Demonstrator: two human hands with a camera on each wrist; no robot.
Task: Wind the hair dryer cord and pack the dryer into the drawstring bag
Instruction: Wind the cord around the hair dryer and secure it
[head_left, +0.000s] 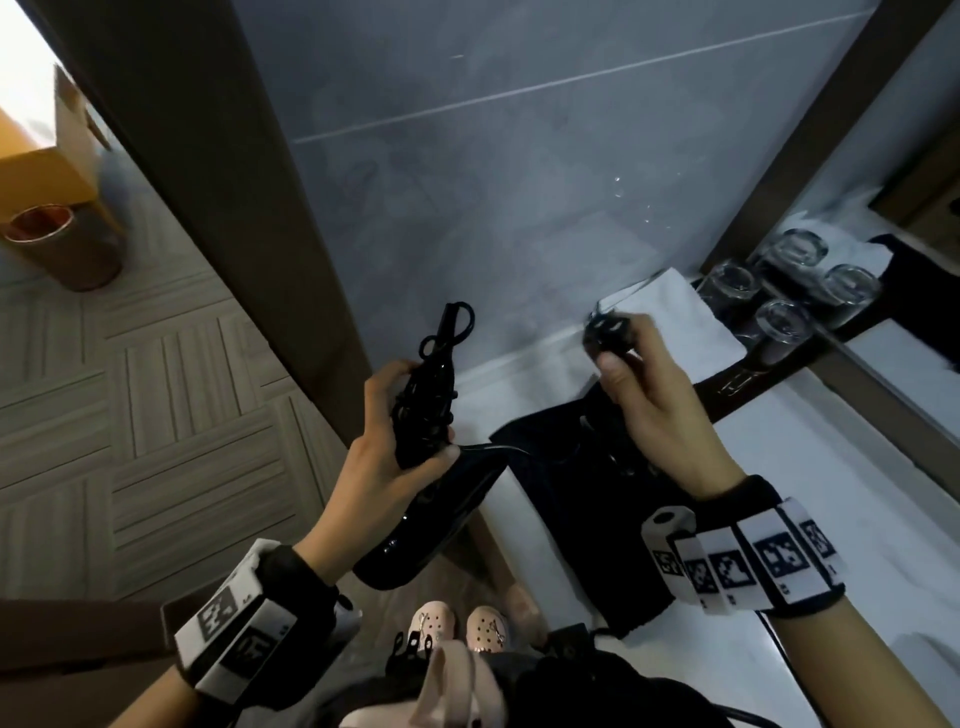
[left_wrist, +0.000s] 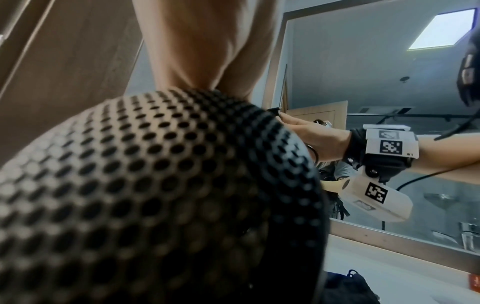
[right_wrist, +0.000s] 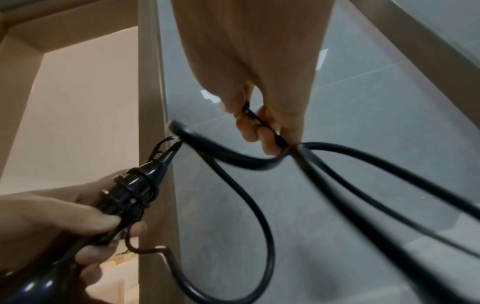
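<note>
My left hand (head_left: 413, 415) grips the handle of the glossy black hair dryer (head_left: 436, 519), held up over the counter's edge. Its black cord (head_left: 428, 389) is wound in several turns round the handle, with small loops sticking out at the top. My right hand (head_left: 621, 345) pinches the cord's plug end (head_left: 605, 330) up and to the right of the dryer. In the right wrist view loose cord loops (right_wrist: 262, 205) hang between the two hands. The black drawstring bag (head_left: 587, 499) lies flat on the white counter under my right hand. The dryer's perforated rear grille (left_wrist: 155, 185) fills the left wrist view.
Several upturned glasses (head_left: 779, 317) stand on a dark tray at the right, in front of a mirror (left_wrist: 389, 82). A folded white towel (head_left: 675, 317) lies behind the bag. A brown door frame (head_left: 218, 182) rises at the left, with a copper bin (head_left: 67, 244) beyond it.
</note>
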